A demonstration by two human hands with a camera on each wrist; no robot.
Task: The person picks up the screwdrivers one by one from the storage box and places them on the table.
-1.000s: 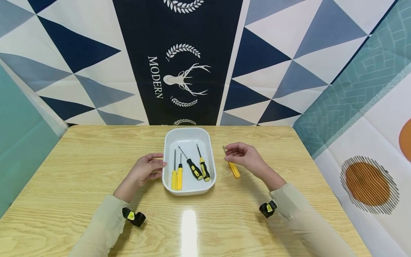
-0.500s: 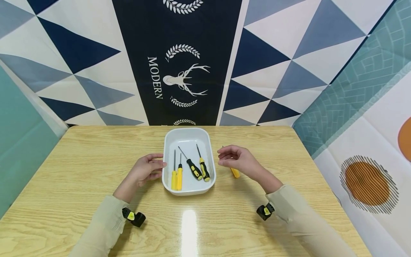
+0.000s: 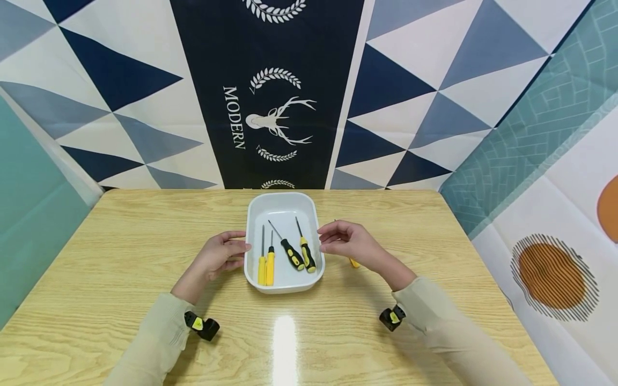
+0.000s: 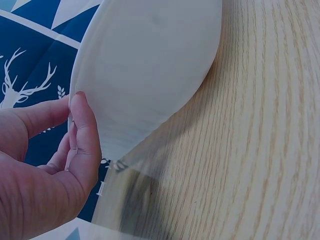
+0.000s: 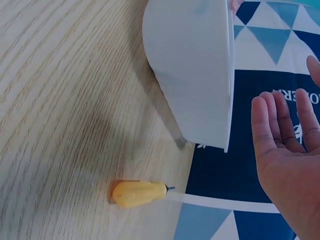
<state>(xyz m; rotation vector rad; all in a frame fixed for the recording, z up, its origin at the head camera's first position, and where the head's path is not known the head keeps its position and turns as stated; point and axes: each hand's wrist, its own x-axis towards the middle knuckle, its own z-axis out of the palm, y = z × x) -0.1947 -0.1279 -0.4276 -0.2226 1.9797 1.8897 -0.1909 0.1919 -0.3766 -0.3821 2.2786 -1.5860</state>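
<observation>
The white tray point(image 3: 289, 209) holds two yellow-handled screwdrivers point(image 3: 262, 271) at its left and two black-and-yellow screwdrivers point(image 3: 292, 254) at its right. At the tray's left rim, my left hand point(image 3: 219, 256) grips with the thumb at the edge and fingers against the outer wall. My right hand point(image 3: 354, 245) is beside the right rim, fingers extended; the right wrist view shows a gap between this hand point(image 5: 290, 155) and the tray point(image 5: 190, 70). Under it lies another yellow-handled screwdriver point(image 3: 354, 263), mostly hidden in the head view, its handle point(image 5: 139, 193) plain in the right wrist view.
The wooden table point(image 3: 120, 241) extends around the tray on both sides and in front. Behind the table's far edge hangs a patterned cloth point(image 3: 289, 118) with triangles and a deer head. A black wrist camera sits at each sleeve.
My right hand has moved left from above the loose screwdriver to the tray's right rim. My left hand, the tray and the tools in it have stayed in place.
</observation>
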